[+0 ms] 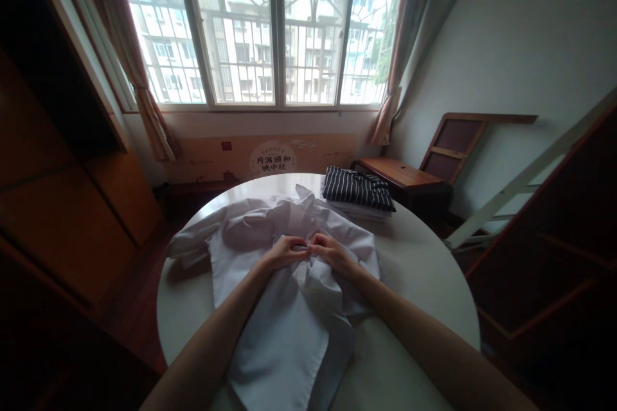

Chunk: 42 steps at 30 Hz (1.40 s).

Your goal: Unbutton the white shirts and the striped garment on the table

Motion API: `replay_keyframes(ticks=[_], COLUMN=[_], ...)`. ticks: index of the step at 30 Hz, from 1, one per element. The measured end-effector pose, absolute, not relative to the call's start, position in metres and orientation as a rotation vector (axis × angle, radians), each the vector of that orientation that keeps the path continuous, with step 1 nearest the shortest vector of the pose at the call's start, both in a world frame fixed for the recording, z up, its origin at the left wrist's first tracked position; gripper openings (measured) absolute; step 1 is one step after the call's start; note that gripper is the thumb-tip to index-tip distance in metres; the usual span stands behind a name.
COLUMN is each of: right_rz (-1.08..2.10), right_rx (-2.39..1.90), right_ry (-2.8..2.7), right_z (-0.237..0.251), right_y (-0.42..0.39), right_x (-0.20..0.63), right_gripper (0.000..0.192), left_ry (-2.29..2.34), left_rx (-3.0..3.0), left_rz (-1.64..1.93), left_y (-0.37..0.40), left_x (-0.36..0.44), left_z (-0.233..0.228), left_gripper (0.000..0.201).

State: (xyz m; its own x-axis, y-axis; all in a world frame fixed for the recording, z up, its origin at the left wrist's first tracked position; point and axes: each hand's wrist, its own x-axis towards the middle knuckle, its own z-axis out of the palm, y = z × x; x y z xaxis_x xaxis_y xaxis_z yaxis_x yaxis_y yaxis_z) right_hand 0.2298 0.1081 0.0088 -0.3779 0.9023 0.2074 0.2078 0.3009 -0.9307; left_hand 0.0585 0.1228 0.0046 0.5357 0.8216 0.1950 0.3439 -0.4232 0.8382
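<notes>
White shirt (277,340) lies loosely spread over the middle of the worktop (424,282), one sleeve reaching out to the left edge, the rumpled upper part close to the far edge and the lower part running toward the near edge, which falls outside the view. The left hand (288,252) and right hand (331,252) meet over its middle, fingertips almost together, both seeming to pinch the same small gather of cloth; what exactly sits between the fingers is too small to tell. Bringing both hands to one spot probably lets one steady the fabric as the other works it. With the worktop carrying the shirt's weight, neither hand has to lift it, so the fingers are likely free for fine handling.

Toward the far right edge, a dark striped garment (357,188), neatly folded, rests on folded white cloth (371,212). That spot beside the shirt presumably keeps the stack away from the forearms, though the shirt's far right side lies close to it.
</notes>
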Motion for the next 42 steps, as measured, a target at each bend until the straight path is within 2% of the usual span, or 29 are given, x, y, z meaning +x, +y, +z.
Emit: replay_keyframes(ticks=[23,31,38,42], right_rz=[1.225,1.185,1.127,1.219], right_rx=[-0.974,-1.035,-1.041,-1.004], right_ry=[-1.680,-1.667,-1.669,-1.615], right_z=[-0.003,0.000,-0.005,-0.004], right_y=[0.122,0.120,0.123,0.122], right_x=[0.230,0.231,0.231,0.232], right_gripper=[0.008,0.009,0.009,0.009], left_ry=[0.916,0.940,0.931,0.911], left_rx=[2.042,1.988,2.024,2.016], left_rz=[0.785,0.827,0.849,0.853], left_y=[0.127,0.125,0.124,0.124], left_x=[0.059,0.061,0.061,0.061], left_z=[-0.004,-0.005,-0.001,-0.001], left_gripper=[0.027,0.034,0.030,0.028])
